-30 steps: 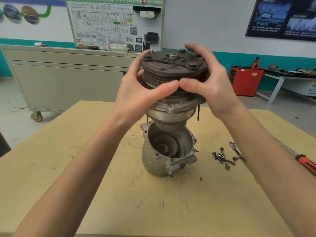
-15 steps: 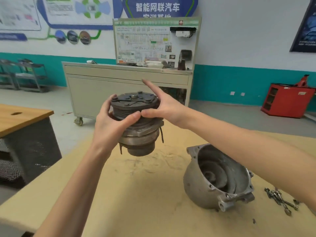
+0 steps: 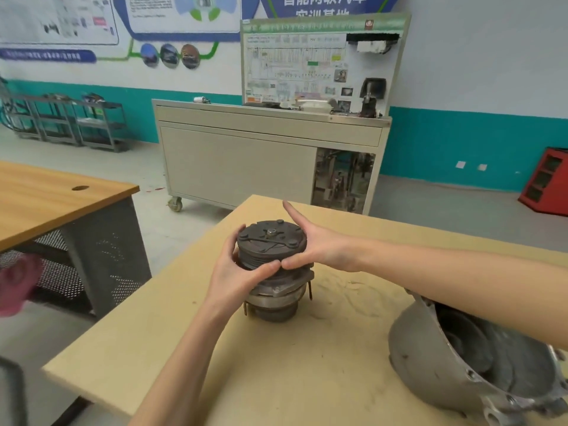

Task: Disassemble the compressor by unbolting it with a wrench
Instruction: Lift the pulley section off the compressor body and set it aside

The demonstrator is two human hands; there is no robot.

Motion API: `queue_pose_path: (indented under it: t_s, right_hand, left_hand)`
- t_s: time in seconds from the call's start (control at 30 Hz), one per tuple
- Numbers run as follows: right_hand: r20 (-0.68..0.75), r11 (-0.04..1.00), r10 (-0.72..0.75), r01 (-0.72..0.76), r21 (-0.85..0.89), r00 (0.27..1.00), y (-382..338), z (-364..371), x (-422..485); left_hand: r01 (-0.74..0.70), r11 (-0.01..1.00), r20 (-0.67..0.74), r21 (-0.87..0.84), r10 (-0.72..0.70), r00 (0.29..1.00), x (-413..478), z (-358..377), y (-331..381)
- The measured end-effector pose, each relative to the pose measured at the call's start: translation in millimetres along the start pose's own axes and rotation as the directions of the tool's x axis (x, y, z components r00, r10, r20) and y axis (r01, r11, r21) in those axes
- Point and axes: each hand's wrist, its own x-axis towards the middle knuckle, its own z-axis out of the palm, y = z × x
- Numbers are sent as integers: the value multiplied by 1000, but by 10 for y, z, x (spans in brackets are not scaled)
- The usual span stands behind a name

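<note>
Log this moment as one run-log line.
clutch pulley assembly: upright on table | left hand: grips it | right hand: presses its side | housing: apart

Two hands: the left hand (image 3: 233, 273) and the right hand (image 3: 321, 245). Two compressor parts: one pulley (image 3: 272, 241) and one housing (image 3: 455, 370). Two surfaces: a pale surface (image 3: 276, 373) and a wooden surface (image 3: 52, 195). One wheeled cabinet (image 3: 239, 162) carrying one board (image 3: 304, 63), with one caster (image 3: 175, 205) showing. One red cabinet (image 3: 550, 182). Three round photos (image 3: 169, 55) on the wall. Two white wall plates (image 3: 460, 164).
</note>
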Motion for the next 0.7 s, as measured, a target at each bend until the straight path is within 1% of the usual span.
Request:
queue_pose_path:
  t_s: [0.17,0.23,0.33,0.37,0.4,0.43,0.47,0.5,0.53,0.57,0.6,0.63,0.67,0.7]
  right_hand:
    - [29,999,37,-37,6,999,122,-15,3]
    - [48,997,75,-74,-21,996,106,-12,-20]
    - [78,974,172,-158,-159,982,-117,-57,-63]
    - [75,949,204,-178,-259,976,-241,-110,-96]
    - [50,896,208,-170,-410,977,-372,-195,-147]
    - [9,798,174,-136,-587,985,-506,-306,-227]
    - [-38,672,101,-96,-734,994,-632,-437,-331]
    - [-84,556,13,-77,-827,996,-743,-582,-463]
    - [-141,481,-49,-101,-871,989,-820,-730,-623]
    - [-211,441,-71,-159,-883,975,-849,-876,-798]
    - [-278,413,-63,-229,-882,958,-826,-1011,-983]
    - [-337,389,-27,-300,-871,941,-761,-1118,-1169]
    - [-385,372,34,-369,-852,922,-661,-1199,-1352]
    - [-420,367,108,-429,-825,901,-533,-1258,-1523]
  left_hand:
    - [26,997,37,79,-29,999,-36,-35,-67]
    - [53,992,47,117,-59,997,-46,-53,-82]
    - [73,975,114,210,-99,989,-49,-87,-23]
    - [79,965,145,249,-118,982,-52,-109,21]
    - [88,952,169,294,-142,975,-68,-132,88]
    - [97,935,165,342,-161,973,-89,-166,155]
    - [106,919,135,380,-169,976,-107,-208,219]
    - [106,912,80,396,-150,985,-136,-244,283]
    - [89,917,7,390,-100,995,-185,-257,355]
    - [53,934,-75,353,-28,997,-259,-241,433]
    - [-8,962,-157,275,53,986,-361,-190,507]
    - [-87,982,-220,169,123,968,-476,-103,568]
    - [-135,988,-239,72,149,960,-595,22,607]
    - [-136,991,-206,9,135,969,-717,178,628]
